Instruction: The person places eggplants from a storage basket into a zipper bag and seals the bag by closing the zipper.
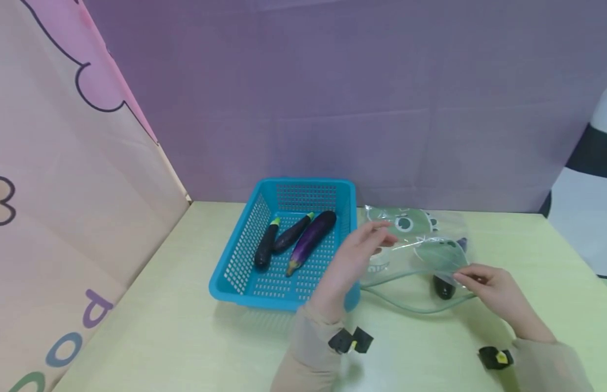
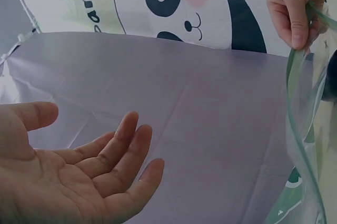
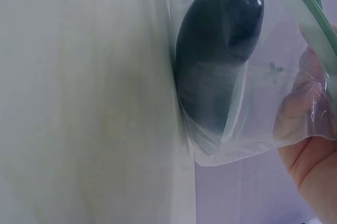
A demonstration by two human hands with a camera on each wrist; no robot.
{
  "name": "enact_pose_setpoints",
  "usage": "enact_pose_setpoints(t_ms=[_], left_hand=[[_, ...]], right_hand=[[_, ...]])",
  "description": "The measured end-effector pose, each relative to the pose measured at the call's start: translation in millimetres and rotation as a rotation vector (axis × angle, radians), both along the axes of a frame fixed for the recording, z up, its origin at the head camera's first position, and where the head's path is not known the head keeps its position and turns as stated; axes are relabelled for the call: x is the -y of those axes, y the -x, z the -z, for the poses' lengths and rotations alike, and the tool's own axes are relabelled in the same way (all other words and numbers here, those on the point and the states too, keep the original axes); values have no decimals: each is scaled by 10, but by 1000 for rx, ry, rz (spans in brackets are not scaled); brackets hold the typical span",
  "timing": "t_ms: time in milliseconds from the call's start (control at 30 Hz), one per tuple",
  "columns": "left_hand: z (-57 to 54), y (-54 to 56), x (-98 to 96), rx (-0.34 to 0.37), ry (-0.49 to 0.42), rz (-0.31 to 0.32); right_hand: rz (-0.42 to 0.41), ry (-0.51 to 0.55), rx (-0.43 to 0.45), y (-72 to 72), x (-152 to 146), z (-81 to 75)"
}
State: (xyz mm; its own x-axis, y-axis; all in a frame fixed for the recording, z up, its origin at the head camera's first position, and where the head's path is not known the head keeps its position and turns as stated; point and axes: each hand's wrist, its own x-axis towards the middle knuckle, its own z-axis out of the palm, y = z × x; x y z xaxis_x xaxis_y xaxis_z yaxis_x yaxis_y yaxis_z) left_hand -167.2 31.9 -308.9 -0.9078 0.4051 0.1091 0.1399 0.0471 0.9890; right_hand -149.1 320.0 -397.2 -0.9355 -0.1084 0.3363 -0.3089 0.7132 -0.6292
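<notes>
My right hand [image 1: 494,291] pinches the green-edged mouth of a clear plastic zip bag [image 1: 396,261] printed with green cartoon faces. Inside the bag lies a dark eggplant [image 1: 444,287], which the right wrist view shows as a glossy eggplant [image 3: 218,56] behind the film. The bag's mouth gapes toward me. Raised over the basket's right side, my left hand [image 1: 352,256] has its fingers spread and loosely bent; in the left wrist view its palm [image 2: 63,182] holds nothing. A blue basket [image 1: 283,302] holds three eggplants: a long purple one [image 1: 310,243], and two smaller dark ones.
The basket stands on a pale yellow table [image 1: 156,321], left of the bag. A purple cloth backdrop [image 1: 332,98] rises behind the table, and a printed cloth [image 1: 63,179] hangs along its left edge.
</notes>
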Motion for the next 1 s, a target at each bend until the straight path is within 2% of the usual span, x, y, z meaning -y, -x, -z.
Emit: enact_pose_setpoints(t_ms=[167, 267, 333, 533, 800, 1000], left_hand=[[12, 9, 14, 14, -97, -28], [3, -2, -5, 21, -115, -26], [-13, -11, -12, 25, -98, -25], [-105, -13, 21, -25, -65, -34], [-225, -18, 75, -50, -24, -14], [-342, -11, 141, -114, 47, -10]], right_hand=[[-6, 4, 2, -1, -10, 10], [1, 1, 5, -5, -13, 15], [3, -2, 11, -7, -10, 14], [14, -12, 25, -7, -1, -4], [19, -9, 42, -13, 7, -12], [15, -16, 42, -13, 14, -22]])
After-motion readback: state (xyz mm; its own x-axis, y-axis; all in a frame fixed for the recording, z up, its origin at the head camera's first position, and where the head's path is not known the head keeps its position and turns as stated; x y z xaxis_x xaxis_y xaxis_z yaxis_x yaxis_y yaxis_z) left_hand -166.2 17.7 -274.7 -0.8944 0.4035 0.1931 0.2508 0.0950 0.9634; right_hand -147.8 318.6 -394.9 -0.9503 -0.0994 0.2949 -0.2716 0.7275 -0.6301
